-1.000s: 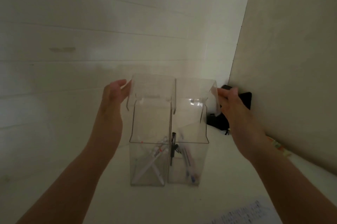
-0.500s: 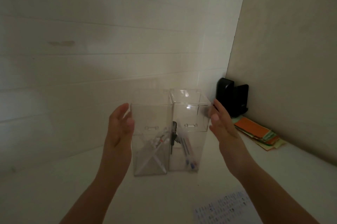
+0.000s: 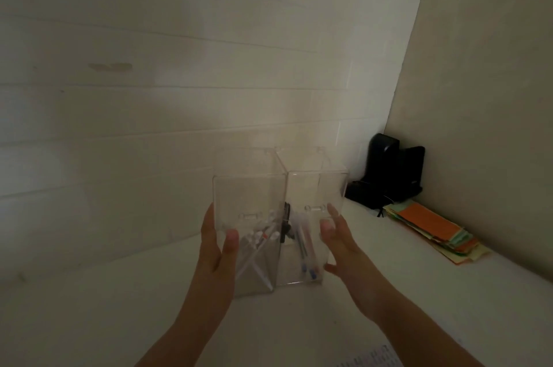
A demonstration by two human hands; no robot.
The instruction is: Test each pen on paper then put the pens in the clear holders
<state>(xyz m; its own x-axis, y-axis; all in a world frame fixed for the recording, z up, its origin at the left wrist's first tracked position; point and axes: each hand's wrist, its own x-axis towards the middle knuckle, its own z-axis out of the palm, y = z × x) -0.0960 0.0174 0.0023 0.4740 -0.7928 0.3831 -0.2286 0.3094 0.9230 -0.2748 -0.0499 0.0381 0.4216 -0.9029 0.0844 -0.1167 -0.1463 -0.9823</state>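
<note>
Head view showed my left hand (image 3: 217, 242) at the left side of the two clear holders (image 3: 279, 217), palm toward the wall and thumb laid across the front face, fingers fairly straight; whether it was truly pressing I could not tell. A second before, both hands had been up at the raised lids; half a second before, they hovered spread on either side with the lids already down. So the lids were shut and the hands had dropped low on the boxes, which I judged meant the filling was done and the pair was being steadied or shifted on the white counter (image 3: 389, 292).

The left holder held white pens (image 3: 257, 250) crossed against each other, one with a red mark near its top. A dark clip or pen cap sat at the seam between the two boxes. The right holder held a few slimmer pens (image 3: 305, 250) leaning, blue at their lower ends. Both boxes stood upright, touching side by side, near the wall.

My right hand (image 3: 339, 244) was spread against the right holder's front corner, fingertips on the plastic, gripping nothing. Further right, well apart, stood a black device (image 3: 389, 169) in the corner and a stack of coloured paper (image 3: 434, 232). A printed sheet (image 3: 374, 359) peeked in at the bottom edge.
</note>
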